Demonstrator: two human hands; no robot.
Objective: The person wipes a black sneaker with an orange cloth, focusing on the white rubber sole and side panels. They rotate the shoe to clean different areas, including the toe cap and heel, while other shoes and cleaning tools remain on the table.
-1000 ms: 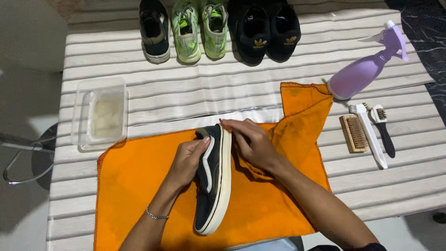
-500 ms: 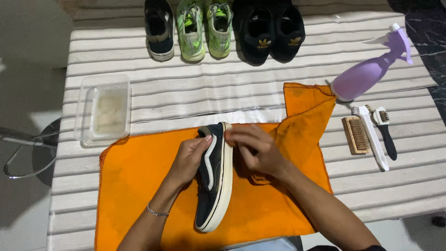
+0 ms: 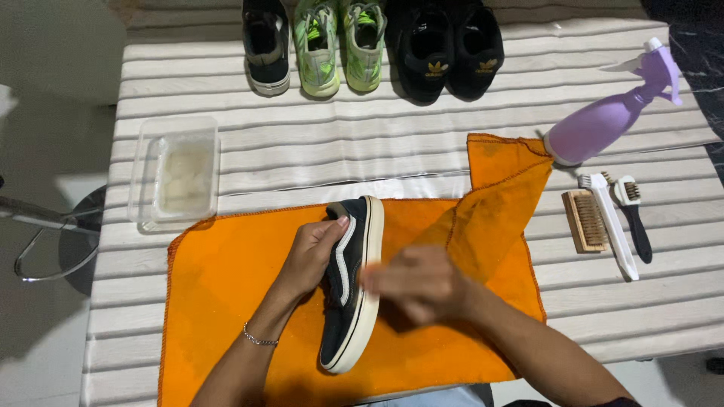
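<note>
the left hand (image 3: 313,256) grips a black shoe (image 3: 348,290) with a white stripe and white sole, fingers curled over its upper near the heel end, thumb on the near side; the shoe lies on its side, sole edge facing right, lengthways on an orange cloth (image 3: 226,294) spread over a striped white table (image 3: 377,151); the right hand (image 3: 418,285) is blurred — it sits just beside the sole at mid-length, fingers bent loosely, and whether it pinches anything i cannot tell; it seems to touch the sole rim, though the blur leaves that unsure.

the cloth's far right corner is folded up and over, reaching toward a lilac spray bottle (image 3: 603,120) lying tilted on the table; near the bottle, to the right of the cloth, lie three brushes side by side — a wooden brush (image 3: 586,221), a long white brush (image 3: 612,226) and a small dark-handled brush (image 3: 635,218); left of the cloth's far edge stands a clear plastic tub (image 3: 175,172) with pale liquid in it.

along the far edge of the table stand more shoes in a row: one dark shoe (image 3: 265,44), a green pair (image 3: 339,44) and a black pair (image 3: 451,47); a thin bracelet (image 3: 259,339) circles the left wrist.
</note>
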